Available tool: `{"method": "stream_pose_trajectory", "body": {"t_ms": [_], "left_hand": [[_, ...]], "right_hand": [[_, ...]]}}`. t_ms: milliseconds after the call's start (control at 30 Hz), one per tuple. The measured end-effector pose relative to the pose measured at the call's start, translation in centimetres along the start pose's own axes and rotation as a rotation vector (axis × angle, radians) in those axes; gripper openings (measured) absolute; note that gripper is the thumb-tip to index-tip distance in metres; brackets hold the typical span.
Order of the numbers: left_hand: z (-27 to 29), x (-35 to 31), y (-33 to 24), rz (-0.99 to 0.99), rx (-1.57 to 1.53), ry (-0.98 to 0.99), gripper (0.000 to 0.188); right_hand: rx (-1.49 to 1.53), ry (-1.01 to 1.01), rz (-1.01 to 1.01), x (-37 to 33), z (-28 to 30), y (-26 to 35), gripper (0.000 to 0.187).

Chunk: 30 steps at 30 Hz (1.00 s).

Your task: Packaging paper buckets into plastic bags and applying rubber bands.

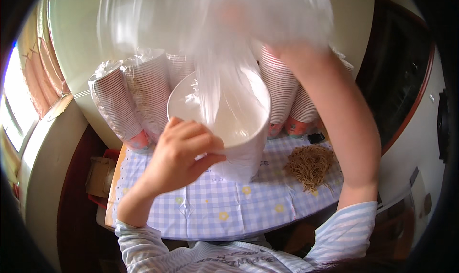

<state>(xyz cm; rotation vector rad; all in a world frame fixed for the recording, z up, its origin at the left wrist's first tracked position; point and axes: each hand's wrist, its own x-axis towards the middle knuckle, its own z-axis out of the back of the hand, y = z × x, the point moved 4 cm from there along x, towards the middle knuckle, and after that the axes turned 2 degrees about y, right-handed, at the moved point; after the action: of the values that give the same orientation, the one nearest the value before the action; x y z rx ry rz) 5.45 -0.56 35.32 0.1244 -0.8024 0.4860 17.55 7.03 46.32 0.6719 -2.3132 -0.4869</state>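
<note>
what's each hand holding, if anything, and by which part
The left hand appears to grip the bucket by its near-left rim. The right hand is too blurred amid the plastic to tell its hold.

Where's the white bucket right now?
Head view, near centre: the white bucket is on the checked tablecloth, between wrapped cup stacks, with the left hand at its near rim.

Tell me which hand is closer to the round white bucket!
Left. The left hand is at the round white bucket's near-left rim; the right hand is higher, blurred behind translucent plastic film.
</note>
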Motion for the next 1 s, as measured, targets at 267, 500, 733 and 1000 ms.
{"method": "stream_pose_trajectory", "body": {"t_ms": [267,500,733,1000], "left_hand": [[0.7,3.7,0.5,-0.025,-0.163,0.222,0.018],[0.2,3.5,1.7,0.047,-0.382,0.17,0.021],[3.6,9.6,4.7,0.106,-0.294,-0.298,0.034],[3.4,15.9,3.4,0.162,-0.629,-0.059,0.034]], "right_hand": [[-1.859,-1.572,0.847,-1.5,-9.0,2.7,0.006],[-1.899,-1.744,0.687,-4.6,-12.6,1.7,0.016],[-2.099,-1.635,0.457,-1.4,-12.6,1.6,0.02],[-2.346,-1.512,0.464,0.5,-12.4,1.0,0.029]]}}
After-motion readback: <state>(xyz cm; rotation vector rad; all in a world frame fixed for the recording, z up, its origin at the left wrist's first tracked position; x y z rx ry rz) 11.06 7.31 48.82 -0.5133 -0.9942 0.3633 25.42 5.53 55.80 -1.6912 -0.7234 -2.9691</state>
